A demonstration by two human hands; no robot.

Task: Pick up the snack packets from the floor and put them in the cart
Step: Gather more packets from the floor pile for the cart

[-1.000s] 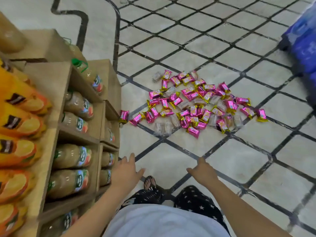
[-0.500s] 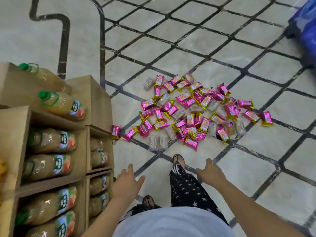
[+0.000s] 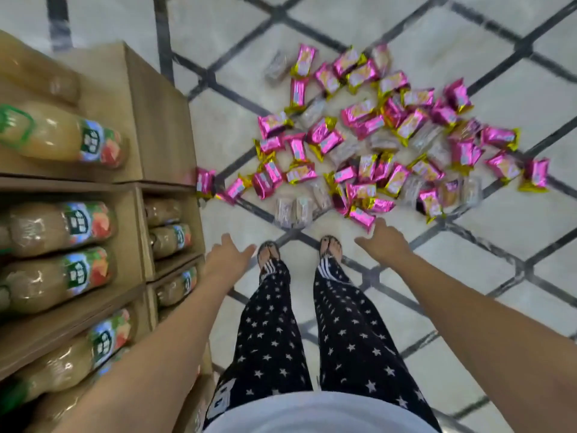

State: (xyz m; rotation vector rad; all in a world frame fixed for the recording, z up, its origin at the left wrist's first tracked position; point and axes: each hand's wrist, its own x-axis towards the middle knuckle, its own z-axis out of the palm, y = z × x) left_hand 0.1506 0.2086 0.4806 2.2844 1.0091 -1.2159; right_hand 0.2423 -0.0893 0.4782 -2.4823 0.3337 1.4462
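The snack packets (image 3: 367,165) lie in a loose heap on the pale tiled floor (image 3: 499,245), just ahead of the person's feet: mostly shiny pink wrappers with gold crimped ends, and a few clear ones showing pale contents (blurred, so print is unreadable). One pink packet sits against the cardboard shelf (image 3: 162,120) of juice bottles (image 3: 62,135). Left hand (image 3: 226,260) and right hand (image 3: 385,242) reach forward, fingers loosely spread, holding nothing
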